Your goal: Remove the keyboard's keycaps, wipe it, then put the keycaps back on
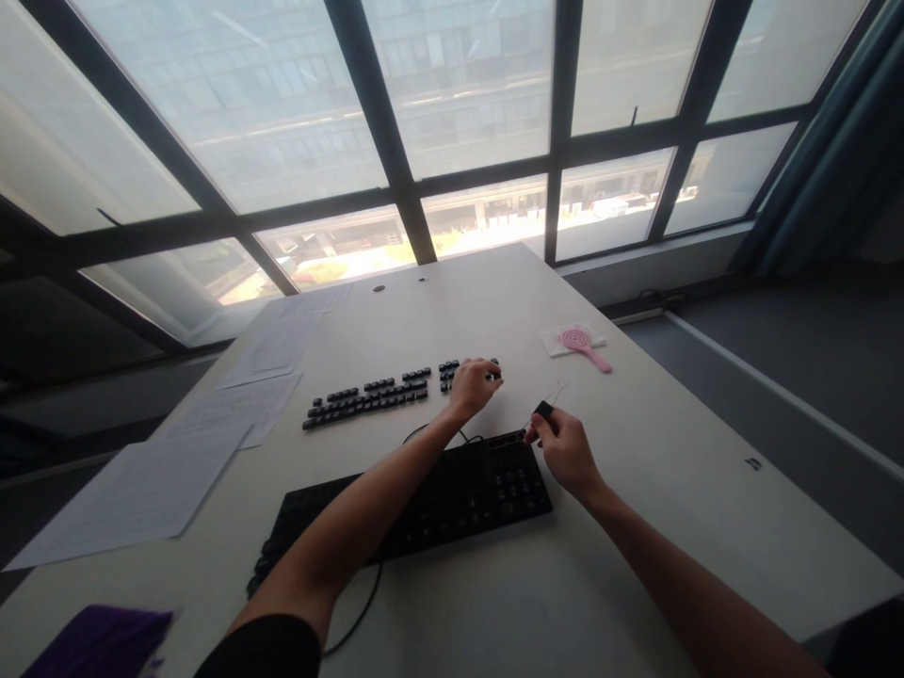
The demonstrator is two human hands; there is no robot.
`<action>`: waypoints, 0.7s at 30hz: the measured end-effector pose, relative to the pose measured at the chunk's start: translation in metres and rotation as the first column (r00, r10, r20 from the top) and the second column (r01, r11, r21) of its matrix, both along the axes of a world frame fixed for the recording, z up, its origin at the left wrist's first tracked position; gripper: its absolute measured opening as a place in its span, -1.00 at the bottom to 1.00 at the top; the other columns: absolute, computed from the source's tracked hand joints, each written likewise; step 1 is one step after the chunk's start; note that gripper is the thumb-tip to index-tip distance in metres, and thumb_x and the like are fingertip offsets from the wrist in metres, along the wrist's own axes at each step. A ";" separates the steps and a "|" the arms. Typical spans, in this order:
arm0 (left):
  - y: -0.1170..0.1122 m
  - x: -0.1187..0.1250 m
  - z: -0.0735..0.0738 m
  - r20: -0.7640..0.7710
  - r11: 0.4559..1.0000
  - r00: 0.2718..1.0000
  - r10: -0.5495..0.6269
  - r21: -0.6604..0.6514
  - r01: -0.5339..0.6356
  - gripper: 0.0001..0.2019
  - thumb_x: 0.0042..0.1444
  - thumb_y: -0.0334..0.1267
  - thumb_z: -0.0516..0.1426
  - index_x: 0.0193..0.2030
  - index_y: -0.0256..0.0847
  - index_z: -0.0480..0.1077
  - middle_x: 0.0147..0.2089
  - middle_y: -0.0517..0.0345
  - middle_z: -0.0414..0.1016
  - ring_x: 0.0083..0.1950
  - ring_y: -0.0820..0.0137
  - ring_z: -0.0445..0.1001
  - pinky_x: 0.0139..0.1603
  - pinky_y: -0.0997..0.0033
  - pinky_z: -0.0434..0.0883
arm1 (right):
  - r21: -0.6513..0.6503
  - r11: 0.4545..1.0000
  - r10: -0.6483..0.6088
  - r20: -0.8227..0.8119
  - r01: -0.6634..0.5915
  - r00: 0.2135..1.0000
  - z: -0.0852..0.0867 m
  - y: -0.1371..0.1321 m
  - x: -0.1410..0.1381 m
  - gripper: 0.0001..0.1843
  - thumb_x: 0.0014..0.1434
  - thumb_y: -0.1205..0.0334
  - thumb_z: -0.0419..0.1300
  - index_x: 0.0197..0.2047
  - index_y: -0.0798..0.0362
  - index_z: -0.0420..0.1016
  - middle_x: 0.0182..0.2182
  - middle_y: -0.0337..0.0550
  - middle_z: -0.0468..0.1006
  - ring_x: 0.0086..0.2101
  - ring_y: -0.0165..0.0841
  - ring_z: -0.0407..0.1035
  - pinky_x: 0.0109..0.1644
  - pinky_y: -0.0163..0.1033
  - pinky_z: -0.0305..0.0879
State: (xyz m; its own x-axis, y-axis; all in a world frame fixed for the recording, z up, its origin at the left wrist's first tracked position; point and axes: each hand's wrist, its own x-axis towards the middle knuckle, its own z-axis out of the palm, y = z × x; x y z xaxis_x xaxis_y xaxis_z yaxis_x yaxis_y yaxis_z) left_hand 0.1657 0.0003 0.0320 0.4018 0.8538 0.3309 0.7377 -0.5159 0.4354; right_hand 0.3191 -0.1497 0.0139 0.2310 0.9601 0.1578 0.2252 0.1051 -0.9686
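A black keyboard (452, 494) lies in front of me with several keys gone from its upper part. Beyond it, loose black keycaps (374, 400) stand in rows on the table. My left hand (475, 384) reaches across the keyboard to the right-hand group of keycaps, its fingers curled around a small dark keycap (491, 376). The hand hides part of that group. Above the keyboard's upper right corner, my right hand (565, 447) is closed on a keycap puller (542, 410) with a black handle and thin wire loops pointing away from me.
A pink hairbrush (579, 344) lies on a white packet at the right. Printed papers (141, 490) line the table's left side, with a purple bag (103, 645) at the near left. A cable (363, 612) runs from under the keyboard. Windows (466, 85) stand behind the white table (487, 292).
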 end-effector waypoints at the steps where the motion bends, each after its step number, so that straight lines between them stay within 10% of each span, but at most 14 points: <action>1: 0.010 0.003 -0.002 -0.016 1.000 1.000 0.003 -0.007 -0.004 -0.89 0.03 -0.34 0.33 -0.26 -0.18 0.60 -0.18 0.07 0.61 -0.08 0.22 0.47 0.12 0.18 0.35 | 0.000 1.000 0.002 -0.001 -0.002 1.000 0.000 0.000 0.000 -0.65 0.31 0.07 0.10 -0.42 0.09 0.48 -0.49 -0.08 0.60 -0.44 -0.27 0.47 -0.31 -0.24 0.30; 15: 0.029 -0.009 -0.012 -0.083 0.998 0.994 0.067 0.001 -0.067 -0.74 0.03 -0.24 0.34 -0.10 -0.14 0.61 -0.11 0.04 0.60 -0.04 0.16 0.43 0.08 0.19 0.34 | 0.035 0.999 0.019 -0.037 -0.018 0.999 0.004 0.004 0.011 -0.62 0.30 0.01 0.13 -0.41 0.11 0.50 -0.48 -0.08 0.61 -0.44 -0.28 0.47 -0.31 -0.23 0.32; 21: -0.021 -0.025 0.010 -0.008 0.999 1.000 0.007 0.046 -0.006 -0.85 0.20 -0.28 0.21 -0.12 -0.15 0.58 -0.12 0.07 0.57 -0.05 0.25 0.44 0.13 0.19 0.31 | 0.039 0.992 0.116 0.117 -0.121 0.986 0.008 0.005 0.022 -0.72 0.27 0.13 0.13 -0.40 0.10 0.50 -0.47 -0.14 0.59 -0.45 -0.33 0.42 -0.33 -0.26 0.27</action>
